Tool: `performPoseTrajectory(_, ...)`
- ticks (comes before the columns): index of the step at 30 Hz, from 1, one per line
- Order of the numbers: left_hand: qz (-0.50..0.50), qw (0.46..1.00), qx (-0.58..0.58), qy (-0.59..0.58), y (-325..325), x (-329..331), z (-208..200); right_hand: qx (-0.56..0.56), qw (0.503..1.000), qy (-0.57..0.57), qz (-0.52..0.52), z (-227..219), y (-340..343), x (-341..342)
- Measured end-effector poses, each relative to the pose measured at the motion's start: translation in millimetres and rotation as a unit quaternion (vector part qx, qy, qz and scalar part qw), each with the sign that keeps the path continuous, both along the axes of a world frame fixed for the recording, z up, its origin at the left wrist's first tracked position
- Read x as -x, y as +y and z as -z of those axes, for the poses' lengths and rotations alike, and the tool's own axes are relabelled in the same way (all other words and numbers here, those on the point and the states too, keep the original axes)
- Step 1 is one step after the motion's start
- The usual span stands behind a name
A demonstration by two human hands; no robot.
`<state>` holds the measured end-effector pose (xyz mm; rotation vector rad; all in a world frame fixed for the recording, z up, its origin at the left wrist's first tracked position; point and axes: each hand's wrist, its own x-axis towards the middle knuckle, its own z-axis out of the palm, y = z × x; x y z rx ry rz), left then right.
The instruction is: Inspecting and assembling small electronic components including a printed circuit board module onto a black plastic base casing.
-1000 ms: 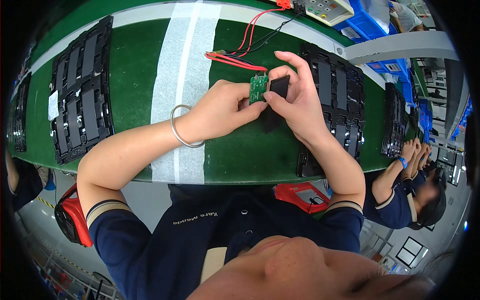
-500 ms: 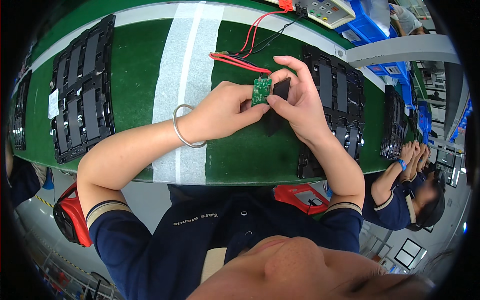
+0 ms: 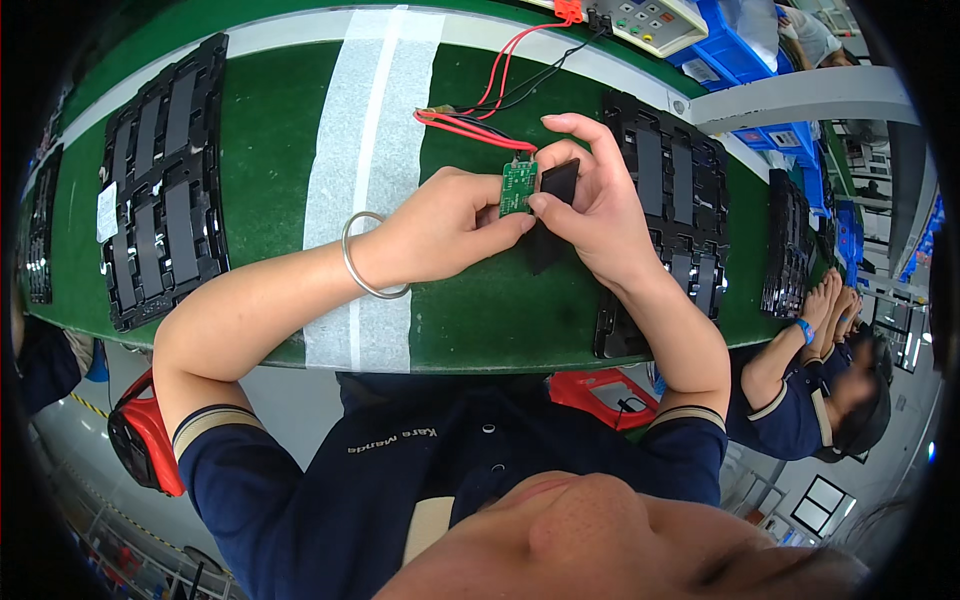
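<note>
A small green circuit board [image 3: 519, 187] is pinched between my left hand [image 3: 440, 225] and my right hand [image 3: 590, 205] above the green belt [image 3: 270, 170]. My right hand also holds a flat black part [image 3: 556, 182] just behind the board, thumb pressed at the board's lower edge. Red and black wires [image 3: 480, 125] run from the board's top toward a beige tester box [image 3: 655, 20] at the far edge. A metal bangle [image 3: 370, 255] circles my left wrist.
Black moulded trays with slots lie on the belt at left [image 3: 160, 185] and right [image 3: 680, 210], with further trays [image 3: 790, 240] beyond. A white stripe [image 3: 365, 150] crosses the belt. A co-worker's arms [image 3: 800, 335] reach in at right. Blue bins [image 3: 760, 50] stand far right.
Both hands have lifted the board and black part slightly up and away from me; my right index finger now arches over the board's top. The wires shifted with it.
</note>
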<state>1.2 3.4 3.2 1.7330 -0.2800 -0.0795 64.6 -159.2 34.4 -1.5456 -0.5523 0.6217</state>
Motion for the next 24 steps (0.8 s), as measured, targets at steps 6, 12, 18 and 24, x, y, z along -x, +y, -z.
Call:
performPoseTrajectory(6, -0.002, 1.000, -0.007, -0.013, -0.4, 0.5, 0.3, -0.002, 1.000, 0.014, 0.009, 0.7, 0.6, 1.8)
performPoseTrajectory(12, -0.003, 1.000, -0.008, -0.018, -0.7, 0.8, 2.0, 0.001, 1.000, -0.008, 0.006, 2.0, 1.1, 1.8)
performPoseTrajectory(18, -0.001, 1.000, -0.005, -0.014, -0.8, 1.0, -0.2, 0.000, 1.000, -0.012, 0.004, 1.6, 0.8, 2.3)
performPoseTrajectory(24, -0.005, 1.000, -0.010, -0.024, -0.5, 1.4, 2.4, 0.006, 1.000, -0.019, 0.005, 1.9, 1.3, 2.2)
